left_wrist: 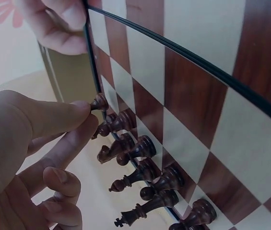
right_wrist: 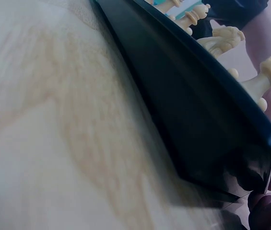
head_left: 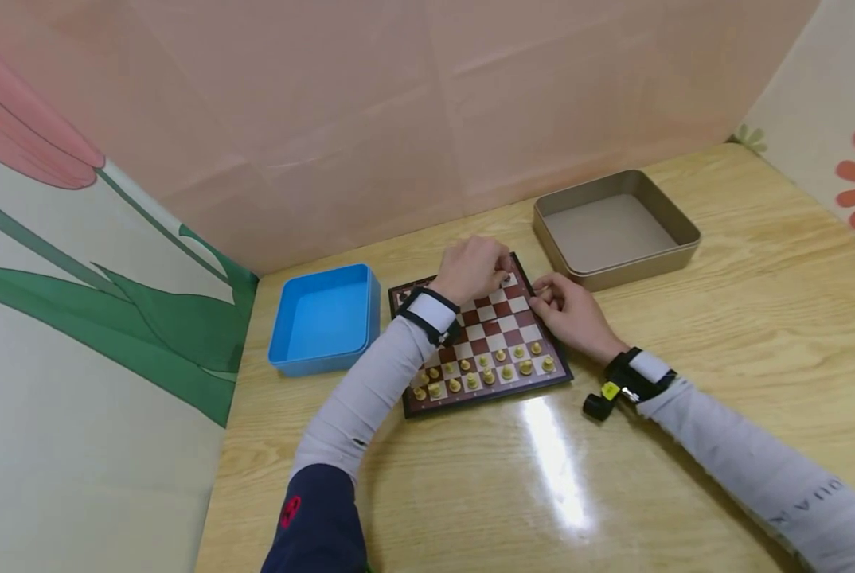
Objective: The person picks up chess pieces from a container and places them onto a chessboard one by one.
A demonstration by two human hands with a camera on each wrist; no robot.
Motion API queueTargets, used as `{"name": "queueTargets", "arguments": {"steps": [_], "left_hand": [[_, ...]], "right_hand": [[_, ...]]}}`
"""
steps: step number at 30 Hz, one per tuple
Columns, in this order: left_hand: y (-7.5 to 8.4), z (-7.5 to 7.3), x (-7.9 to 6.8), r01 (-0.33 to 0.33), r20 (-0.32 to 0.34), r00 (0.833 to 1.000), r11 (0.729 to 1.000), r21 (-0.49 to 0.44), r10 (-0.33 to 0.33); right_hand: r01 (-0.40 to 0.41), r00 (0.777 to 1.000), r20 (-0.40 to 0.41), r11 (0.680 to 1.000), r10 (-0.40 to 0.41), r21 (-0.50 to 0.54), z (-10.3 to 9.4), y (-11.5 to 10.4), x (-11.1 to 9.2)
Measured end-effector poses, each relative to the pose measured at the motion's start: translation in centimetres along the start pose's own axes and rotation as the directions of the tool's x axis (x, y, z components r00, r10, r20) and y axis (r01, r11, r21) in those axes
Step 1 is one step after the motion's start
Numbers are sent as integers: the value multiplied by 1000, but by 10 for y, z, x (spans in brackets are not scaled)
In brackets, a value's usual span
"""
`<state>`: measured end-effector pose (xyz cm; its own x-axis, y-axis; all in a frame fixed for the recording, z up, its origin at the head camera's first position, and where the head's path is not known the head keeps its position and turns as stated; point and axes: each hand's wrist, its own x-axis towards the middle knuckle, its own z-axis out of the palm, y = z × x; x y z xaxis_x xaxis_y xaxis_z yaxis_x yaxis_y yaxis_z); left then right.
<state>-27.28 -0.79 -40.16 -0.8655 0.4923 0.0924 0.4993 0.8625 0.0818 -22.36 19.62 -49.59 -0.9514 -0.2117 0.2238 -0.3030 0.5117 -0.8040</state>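
Note:
A dark pawn [left_wrist: 99, 102] is pinched between the thumb and index finger of my left hand [head_left: 473, 269], over the far right corner of the chessboard [head_left: 504, 326]. In the left wrist view my other left fingers are bent. Beside it, dark chess pieces [left_wrist: 145, 208] stand along the far side of the board. My right hand [head_left: 574, 314] holds the board's right edge, with curled fingers [right_wrist: 267, 211] at the rim. Light yellow pieces [head_left: 488, 376] stand in two rows along the near side. My left hand and wrist hide part of the dark rows in the head view.
A blue open tray [head_left: 373, 318] stands left of the board. The beige metal box [head_left: 628, 274], also open, stands at the back right, close to my right hand. Behind the wooden table [head_left: 470, 485] rises a pink-covered wall [head_left: 370, 119].

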Motion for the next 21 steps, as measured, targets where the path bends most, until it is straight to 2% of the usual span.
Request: {"name": "queueTargets", "arguments": {"steps": [10, 16, 21], "left_hand": [[-3, 5, -3, 19, 15, 1000, 1000, -19, -19], [-5, 2, -4, 18, 18, 1000, 999, -27, -18], [-7, -6, -17, 18, -21, 1000, 996, -89, -20]], "right_hand": [[-3, 1000, 10, 1000, 3, 5, 4, -1, 0], [-13, 1000, 18, 1000, 13, 4, 4, -3, 2], [-30, 999, 46, 1000, 29, 7, 3, -4, 2]]}}
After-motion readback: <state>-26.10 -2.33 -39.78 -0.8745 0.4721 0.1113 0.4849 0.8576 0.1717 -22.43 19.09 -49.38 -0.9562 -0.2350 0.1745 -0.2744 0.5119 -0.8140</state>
